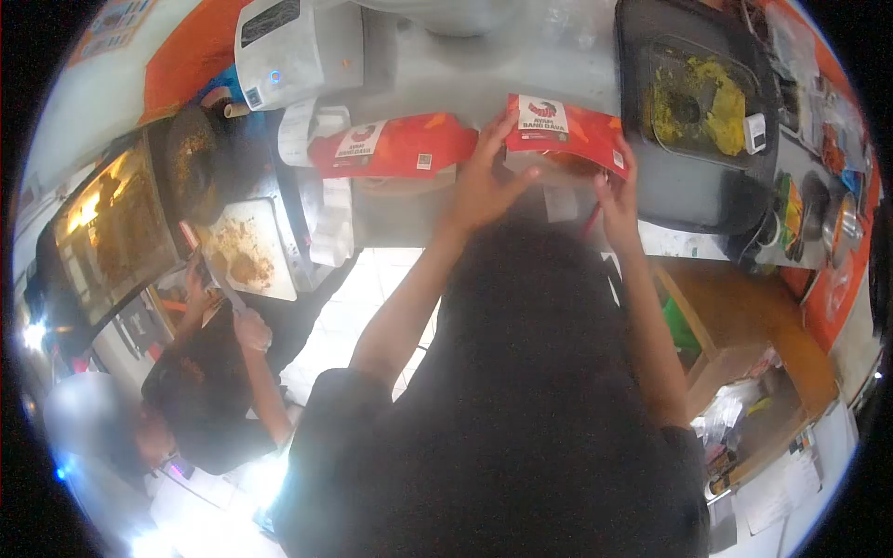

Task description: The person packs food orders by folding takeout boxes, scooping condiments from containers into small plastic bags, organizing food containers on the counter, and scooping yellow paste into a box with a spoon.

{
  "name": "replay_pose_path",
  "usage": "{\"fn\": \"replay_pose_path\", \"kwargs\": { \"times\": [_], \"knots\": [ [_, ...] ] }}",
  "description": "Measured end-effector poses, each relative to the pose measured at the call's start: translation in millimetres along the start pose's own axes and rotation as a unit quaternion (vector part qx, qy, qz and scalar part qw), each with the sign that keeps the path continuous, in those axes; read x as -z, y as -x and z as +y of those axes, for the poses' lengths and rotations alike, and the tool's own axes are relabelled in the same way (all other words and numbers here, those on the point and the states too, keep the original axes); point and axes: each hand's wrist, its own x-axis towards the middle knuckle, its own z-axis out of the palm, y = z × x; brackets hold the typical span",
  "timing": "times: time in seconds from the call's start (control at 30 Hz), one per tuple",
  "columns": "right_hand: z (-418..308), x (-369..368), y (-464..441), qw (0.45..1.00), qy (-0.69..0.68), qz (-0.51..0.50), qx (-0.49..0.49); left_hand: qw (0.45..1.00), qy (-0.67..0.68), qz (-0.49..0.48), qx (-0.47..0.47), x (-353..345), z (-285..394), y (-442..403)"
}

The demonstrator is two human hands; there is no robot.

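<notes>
A red paper food box point(569, 130) with a white "Ayam Bang Dava" label is held between both my hands over the grey counter. My left hand point(486, 191) has its fingers against the box's left end, with the thumb stretched out below. At the right end, my right hand point(618, 191) grips the edge, thumb in front. Brownish-red food shows along the box's lower opening. A second red food box point(395, 146) of the same print lies just left of my left hand. Below the held box are a small pale paper slip point(560, 204) and a thin red strip.
A label printer point(298, 51) stands at the back left, near a roll of white paper point(299, 137). To the right, a black tray point(628, 102) holds a container with yellow-green food point(702, 102). At left, a co-worker's hands point(251, 330) hold a knife over a white cutting board point(279, 232).
</notes>
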Motion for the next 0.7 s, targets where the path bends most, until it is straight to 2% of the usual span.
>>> {"fn": "replay_pose_path", "kwargs": {
  "times": [0.07, 0.13, 0.17, 0.27, 0.37, 0.4, 0.43, 0.53, 0.6, 0.7],
  "knots": [
    [-3.5, 4.9, 0.7, 1.0, 0.017, 0.002, 0.011, 0.999, 0.038, 0.001, -0.005, -3.2, 1.2, 3.2],
    [-12.6, 9.3, 0.8, 0.998, 0.025, -0.003, -0.059, 0.999, 0.047, -0.017, 0.0, 2.3, 2.3, 4.1],
    [-9.1, 10.2, 5.3, 0.997, 0.03, 0.002, -0.064, 0.998, 0.053, -0.021, 0.003, 0.1, 2.7, 8.0],
    [10.3, 10.9, 2.7, 0.999, 0.032, -0.014, -0.032, 0.997, 0.073, -0.012, 0.017, -0.7, -3.2, 4.2],
    [29.8, 18.0, 8.9, 0.995, 0.086, -0.043, -0.007, 0.992, -0.089, -0.095, 0.002, 6.5, -17.7, 12.5],
    [31.6, 25.3, 13.4, 0.987, 0.141, -0.062, -0.032, 0.992, -0.089, -0.094, -0.002, 8.8, -18.4, 14.7],
    [34.7, 31.1, 14.1, 0.988, 0.142, -0.06, -0.027, 0.989, -0.087, -0.122, 0.012, 11.1, -18.4, 17.9],
    [33.1, 40.4, 15.6, 0.933, 0.325, -0.152, 0.018, 0.978, -0.119, -0.171, 0.017, 19.4, -18.4, 23.7],
    [24.1, 44.1, 14.7, 0.924, 0.343, -0.171, 0.022, 0.97, -0.152, -0.19, 0.012, 22.9, -18.8, 26.3],
    [28.6, 51.4, 13.8, 0.916, 0.352, -0.188, 0.039, 0.948, -0.219, -0.225, 0.054, 25.9, -22.7, 25.2]
  ]
}}
